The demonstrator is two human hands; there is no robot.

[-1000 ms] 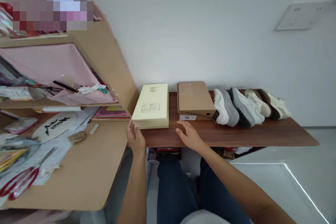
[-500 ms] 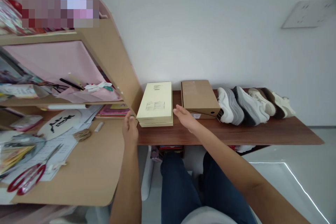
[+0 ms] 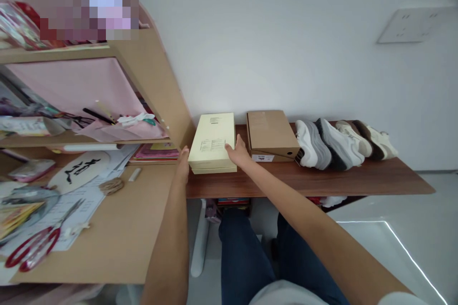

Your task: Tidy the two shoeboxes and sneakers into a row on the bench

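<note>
A cream lidded shoebox (image 3: 213, 136) with printed text on top lies on the dark wooden bench (image 3: 293, 182). My right hand (image 3: 238, 152) is at its right side, thumb over the top edge and fingers down along the side. Against the left side is my left hand (image 3: 182, 164), its fingers partly hidden between the box and the desk. The two hands hold the box from both sides, and it rests on the bench. Just to the right, a brown cardboard shoebox (image 3: 270, 131) stands apart from my right hand.
Grey-white sneakers (image 3: 313, 145), dark-and-white sneakers (image 3: 341, 145) and cream-brown shoes (image 3: 374, 140) line the bench's right part. On the left, a desk (image 3: 129, 228) with shelves holds red-handled scissors (image 3: 45, 240), papers, a round fan (image 3: 80, 169) and twine (image 3: 111, 186). A wall stands behind.
Both hands have closed in on the cream shoebox. My right hand has moved left onto its right edge, and my left hand has come right against its left side.
</note>
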